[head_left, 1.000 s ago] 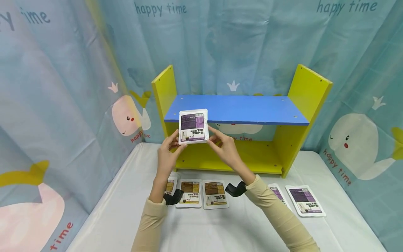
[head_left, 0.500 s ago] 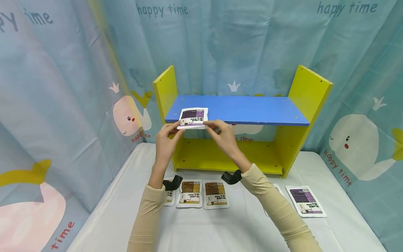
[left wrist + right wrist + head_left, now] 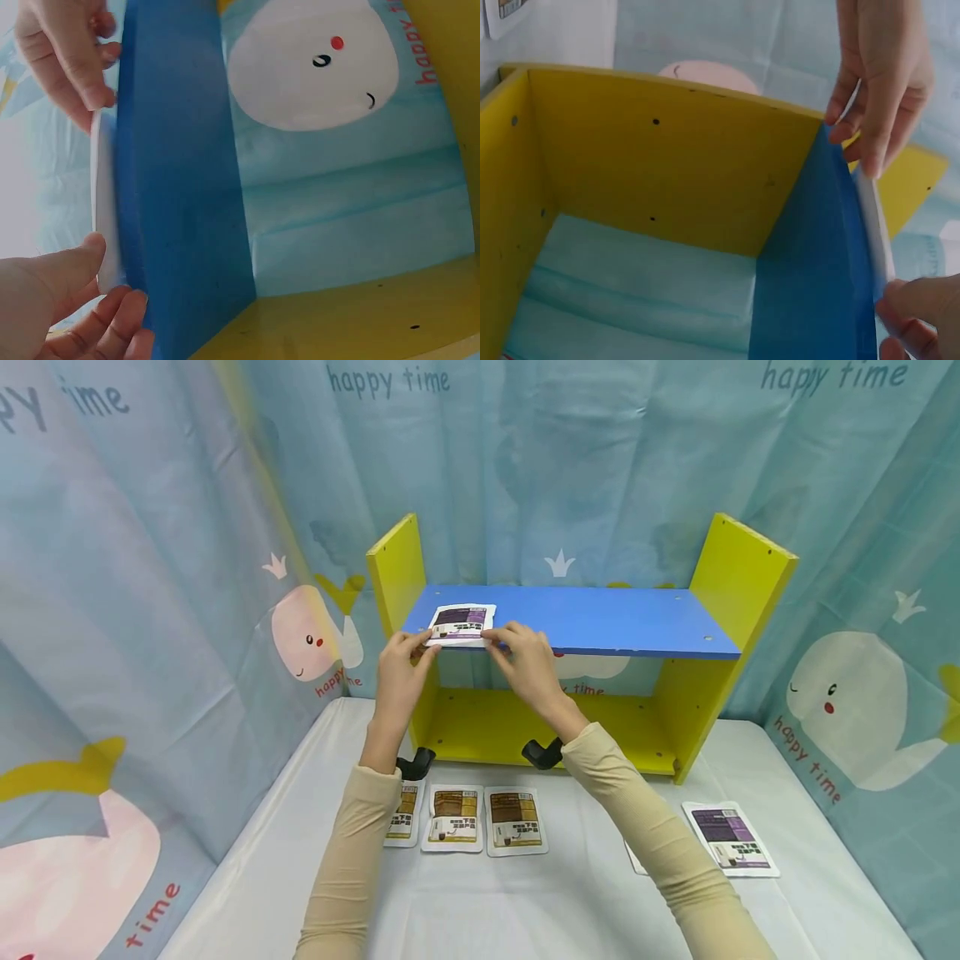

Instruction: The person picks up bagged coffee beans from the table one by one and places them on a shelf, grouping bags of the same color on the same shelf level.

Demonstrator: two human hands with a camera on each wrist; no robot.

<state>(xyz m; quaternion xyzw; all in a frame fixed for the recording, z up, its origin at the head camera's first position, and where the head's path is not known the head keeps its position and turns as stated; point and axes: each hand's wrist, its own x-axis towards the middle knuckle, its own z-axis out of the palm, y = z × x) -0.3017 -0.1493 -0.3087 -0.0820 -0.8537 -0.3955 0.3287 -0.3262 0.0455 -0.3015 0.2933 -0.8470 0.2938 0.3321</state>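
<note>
A white flat packet with a purple label (image 3: 461, 622) lies over the left front of the blue shelf board (image 3: 585, 618), its near edge at the board's front edge. My left hand (image 3: 401, 672) pinches its left near corner between thumb and fingers. On the other side, my right hand (image 3: 527, 664) pinches the right near corner. From the left wrist view, the packet's white edge (image 3: 106, 195) runs along the board's front, between the thumb and fingers of the left hand (image 3: 82, 300). The right wrist view shows the same edge (image 3: 876, 225) from below.
Yellow side panels (image 3: 742, 610) flank the shelf, with a yellow lower board (image 3: 555, 727) below. Several brown-labelled packets (image 3: 517, 821) lie in a row on the white table. A purple-labelled packet (image 3: 731, 839) lies at the right, beside another mostly hidden under the right sleeve (image 3: 660, 831).
Both hands have moved forward with the purple-labelled packet. It has tipped from facing me to nearly flat and come down over the left of the blue board.
</note>
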